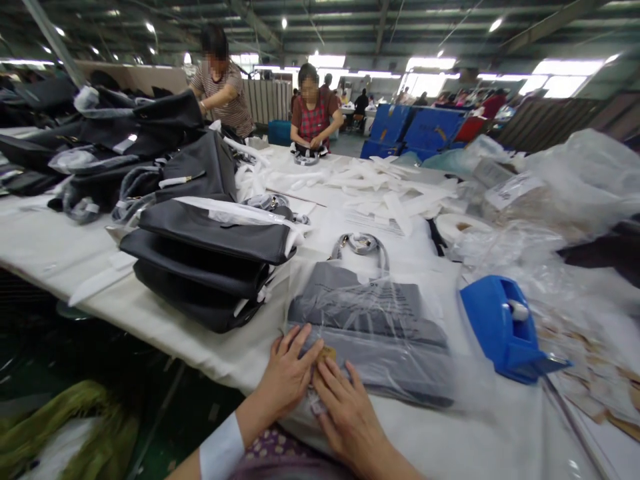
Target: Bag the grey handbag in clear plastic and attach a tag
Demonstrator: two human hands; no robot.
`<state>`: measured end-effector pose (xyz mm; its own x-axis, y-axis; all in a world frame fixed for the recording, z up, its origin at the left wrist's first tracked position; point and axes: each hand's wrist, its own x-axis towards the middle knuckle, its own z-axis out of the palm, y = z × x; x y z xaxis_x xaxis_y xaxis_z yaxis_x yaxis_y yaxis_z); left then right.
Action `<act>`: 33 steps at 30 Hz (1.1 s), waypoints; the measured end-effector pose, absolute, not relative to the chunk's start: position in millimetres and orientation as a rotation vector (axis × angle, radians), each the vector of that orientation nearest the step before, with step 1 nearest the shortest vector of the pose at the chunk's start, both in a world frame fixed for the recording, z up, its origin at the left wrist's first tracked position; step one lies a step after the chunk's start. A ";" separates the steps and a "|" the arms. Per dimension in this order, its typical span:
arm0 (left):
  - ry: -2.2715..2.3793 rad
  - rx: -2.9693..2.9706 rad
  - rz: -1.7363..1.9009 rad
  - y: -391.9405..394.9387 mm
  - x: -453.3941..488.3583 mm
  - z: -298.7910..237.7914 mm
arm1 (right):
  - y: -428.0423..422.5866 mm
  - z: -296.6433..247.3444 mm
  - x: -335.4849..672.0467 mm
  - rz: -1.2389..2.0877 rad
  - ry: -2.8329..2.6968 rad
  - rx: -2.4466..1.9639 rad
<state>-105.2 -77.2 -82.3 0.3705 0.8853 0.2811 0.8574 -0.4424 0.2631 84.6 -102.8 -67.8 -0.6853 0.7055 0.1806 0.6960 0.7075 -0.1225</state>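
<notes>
A grey handbag in a clear plastic bag (373, 320) lies flat on the white table (60, 250) in front of me, its wrapped handle (361, 244) pointing away. My left hand (287, 373) rests on the bag's near left corner, fingers stretched out and flat. My right hand (350, 410) lies beside it with the fingers pressed flat on the plastic. Between the two hands a small tan tag (325, 355) shows under the fingertips.
A stack of black handbags (210, 260) sits left of the wrapped one, more bags (100, 143) behind. A blue tape dispenser (503, 330) stands to the right, with paper tags (600, 387) and crumpled plastic (575, 180) beyond. White paper strips (380, 187) cover the far table, where two people work.
</notes>
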 end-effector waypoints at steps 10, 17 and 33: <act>1.603 2.574 0.578 -76.2 -107.4 -72.4 | -90.1 -70.7 94.5 0.099 -2.463 -1.166; 1.591 2.570 0.526 -75.7 -108.6 -72.1 | -80.0 -64.4 99.2 0.541 -1.983 -1.271; 1.609 2.580 0.568 -73.0 -108.4 -75.5 | -80.4 -72.5 96.6 0.586 -2.025 -0.931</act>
<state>-108.4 -73.0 -75.5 0.3916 0.8763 0.2807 0.8584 -0.4578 0.2314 96.6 -80.4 -72.5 -0.3973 0.7815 0.4810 0.4036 0.6196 -0.6732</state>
